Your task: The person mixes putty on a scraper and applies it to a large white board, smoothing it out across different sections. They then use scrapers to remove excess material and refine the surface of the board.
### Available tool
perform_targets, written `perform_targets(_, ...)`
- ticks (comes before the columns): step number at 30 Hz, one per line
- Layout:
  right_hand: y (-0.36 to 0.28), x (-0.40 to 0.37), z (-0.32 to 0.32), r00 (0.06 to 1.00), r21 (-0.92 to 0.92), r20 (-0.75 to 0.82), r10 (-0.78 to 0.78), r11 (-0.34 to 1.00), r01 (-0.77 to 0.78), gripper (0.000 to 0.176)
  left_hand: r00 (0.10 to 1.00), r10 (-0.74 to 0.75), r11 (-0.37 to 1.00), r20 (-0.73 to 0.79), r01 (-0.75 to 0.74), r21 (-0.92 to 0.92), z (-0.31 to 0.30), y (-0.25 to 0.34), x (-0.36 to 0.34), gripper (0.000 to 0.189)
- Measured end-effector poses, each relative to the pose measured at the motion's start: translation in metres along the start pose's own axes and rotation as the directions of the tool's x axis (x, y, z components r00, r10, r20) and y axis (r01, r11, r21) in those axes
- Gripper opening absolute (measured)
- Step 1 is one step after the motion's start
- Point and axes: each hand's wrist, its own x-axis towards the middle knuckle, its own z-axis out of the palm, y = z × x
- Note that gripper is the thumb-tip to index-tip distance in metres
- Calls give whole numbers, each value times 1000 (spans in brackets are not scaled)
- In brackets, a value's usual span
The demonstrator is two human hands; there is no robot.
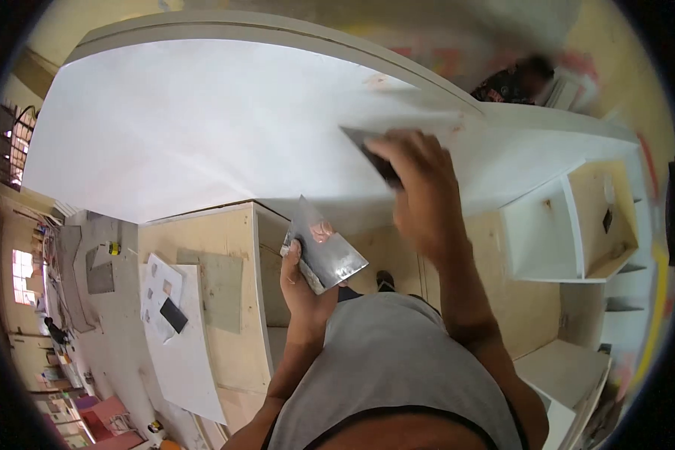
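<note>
My left hand [301,289] grips a wide metal putty scraper [337,259] by its edge, thumb on top. A small lump of pinkish putty [322,230] sits on its shiny face. Slightly blurred, my right hand [425,184] is wrapped around a dark, flat putty knife [373,156]. Its blade points up and left, overlapping the large white panel [195,127] in this view. Faint pinkish smears [380,79] mark the panel near its far edge and to the right of my right hand.
To the left, a plywood cabinet [251,315] bears a white sheet [191,375], papers and a dark rectangular object [173,316]. White-edged shelf compartments [544,232] stand at right. Beyond the panel, another person [510,82] is partly visible. A tape measure [114,248] lies far left.
</note>
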Motion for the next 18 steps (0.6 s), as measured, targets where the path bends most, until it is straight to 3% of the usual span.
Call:
perform_targets(1, -11, -10, -5, 1000, 42, 3, -13, 999, 13, 49, 1000, 4, 1000, -26, -4, 10, -4, -3, 0, 32)
perform_targets(2, -13, -23, -2, 998, 223, 26, -61, 973, 53, 48, 999, 16, 1000, -30, -17, 0, -7, -6, 0, 32)
perform_targets(4, -22, -43, 1, 954, 518, 55, -294, 825, 225, 51, 997, -48, 973, -58, 34, -228, -13, -12, -2, 32)
perform_targets(6, -28, -63, 26, 915, 703, -2, -403, 650, 288, 51, 998, -53, 974, -17, 48, -221, -18, -11, -6, 33)
perform_targets(7, -16, -68, 38, 912, 706, -3, -410, 645, 293, 51, 997, -74, 975, 24, 77, -208, -20, -9, -10, 33)
perform_targets(8, -1, -73, 47, 945, 592, 134, -297, 789, 164, 45, 997, -68, 975, 22, 72, -210, -24, -7, -15, 33)
perform_targets(9, 9, -77, 49, 956, 444, 247, -159, 895, 34, 39, 1000, 14, 997, 17, -13, -71, -29, -3, -19, 39)
perform_targets(10, 16, -79, 43, 956, 444, 243, -165, 895, 41, 39, 995, 98, 993, 26, -100, 69, -31, 1, -20, 46)
perform_targets(11, 23, -82, 37, 977, 552, 215, 7, 824, -127, 37, 987, 125, 992, 97, -127, 16, -26, 7, -22, 39)
perform_targets(12, 25, -84, 33, 960, 653, 211, 182, 705, -277, 35, 974, 137, 990, 178, -131, -47, -28, 13, -23, 45)
perform_targets(13, 20, -87, 30, 960, 655, 214, 181, 703, -278, 35, 951, 257, 966, 172, -260, -2, -29, 12, -20, 47)
perform_targets(14, 8, -86, 21, 873, 899, 256, 416, 231, -373, 33, 913, 369, 923, 173, -382, 45, -29, 11, -16, 49)
perform_targets(15, -7, -82, 10, 725, 918, 392, 567, -297, -264, 32, 852, 435, 857, 291, -491, 156, -32, 13, -12, 52)
perform_targets(16, -36, -69, -7, 715, 933, 356, 602, -266, -241, 31, 851, 432, 856, 297, -491, 160, -27, 17, -7, 52)
perform_targets(18, -42, -72, -19, 658, 813, 567, 495, -203, -546, 32, 572, 520, 442, 634, -816, 373, -9, 24, -2, 49)
